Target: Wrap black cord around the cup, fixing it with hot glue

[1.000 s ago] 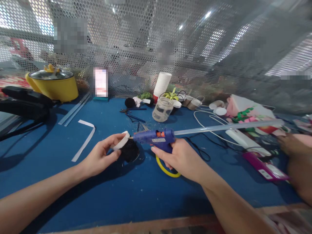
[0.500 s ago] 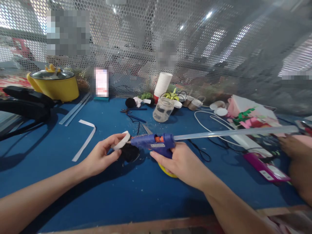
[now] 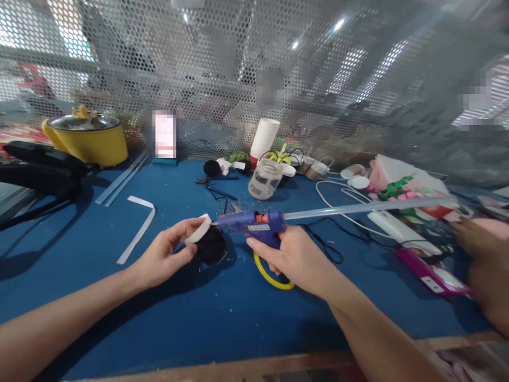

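My left hand (image 3: 169, 254) pinches a curved white strip (image 3: 199, 231) between thumb and fingers. Right beside the strip is a fuzzy black piece (image 3: 212, 246) close to the table; whether they are joined I cannot tell. My right hand (image 3: 296, 260) is wrapped round the grip of a blue glue gun (image 3: 248, 223). The gun's nozzle meets the strip's right edge, and a long clear glue stick (image 3: 358, 208) juts out of its back. Below the right hand shows the yellow handle of scissors (image 3: 274, 281), their blades partly hidden behind the gun.
A bent white strip (image 3: 139, 233) lies at left. Behind are pliers (image 3: 214, 185), a clear jar (image 3: 264, 180), stacked paper cups (image 3: 265, 139) and a yellow pot (image 3: 89, 140). At right are a purple power strip (image 3: 431, 273), cables and another person's blurred hand (image 3: 473, 241).
The glue gun has tilted, its rear end and glue stick rising a little, and its nozzle has shifted slightly right and up along the strip. More of the yellow handle shows. My left hand stays put.
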Available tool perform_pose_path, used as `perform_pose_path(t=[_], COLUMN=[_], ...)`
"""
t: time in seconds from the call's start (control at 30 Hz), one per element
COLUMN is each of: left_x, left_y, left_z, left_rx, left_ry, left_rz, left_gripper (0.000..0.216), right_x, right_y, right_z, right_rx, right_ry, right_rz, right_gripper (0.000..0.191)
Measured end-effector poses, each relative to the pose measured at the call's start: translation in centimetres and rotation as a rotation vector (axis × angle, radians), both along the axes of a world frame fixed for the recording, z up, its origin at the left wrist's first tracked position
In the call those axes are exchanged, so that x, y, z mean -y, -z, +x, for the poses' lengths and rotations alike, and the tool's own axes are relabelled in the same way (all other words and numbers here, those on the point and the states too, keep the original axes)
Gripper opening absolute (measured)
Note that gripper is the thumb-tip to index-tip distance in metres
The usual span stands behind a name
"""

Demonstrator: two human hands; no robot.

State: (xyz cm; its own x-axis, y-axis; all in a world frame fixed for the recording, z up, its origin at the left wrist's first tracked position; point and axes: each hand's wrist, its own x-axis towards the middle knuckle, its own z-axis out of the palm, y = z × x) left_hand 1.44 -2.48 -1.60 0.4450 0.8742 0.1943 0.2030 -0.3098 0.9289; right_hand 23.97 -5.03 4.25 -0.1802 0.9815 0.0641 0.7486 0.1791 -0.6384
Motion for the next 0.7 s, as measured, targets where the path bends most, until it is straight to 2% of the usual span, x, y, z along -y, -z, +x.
perform_pose_path(t=[0.23, 0.4, 0.5, 0.7], left_x=[0.0, 0.0, 0.1, 0.1], left_y=[-0.1, -0.2, -0.2, -0.4], left_z=[0.1, 0.1, 0.1, 0.1], left_rx=[-0.003, -0.009, -0.001, -0.024], left_ry=[-0.013, -0.005, -0.009, -0.012], left_rz=[0.001, 0.002, 0.004, 0.032], left_gripper=[0.011, 0.011, 0.011, 0.013], right_x=[0.3, 0.2, 0.5, 1.3], right_y=[0.1, 0.1, 0.0, 0.0], right_z=[0.0, 0.0, -0.2, -0.9], right_rx=[-0.041, 0.009, 0.025, -0.078], right_ry=[-0.04, -0.015, -0.033, -0.101], right_rz=[-0.043, 0.004, -0.02, -0.042], right_gripper=[0.029, 0.027, 0.021, 0.014])
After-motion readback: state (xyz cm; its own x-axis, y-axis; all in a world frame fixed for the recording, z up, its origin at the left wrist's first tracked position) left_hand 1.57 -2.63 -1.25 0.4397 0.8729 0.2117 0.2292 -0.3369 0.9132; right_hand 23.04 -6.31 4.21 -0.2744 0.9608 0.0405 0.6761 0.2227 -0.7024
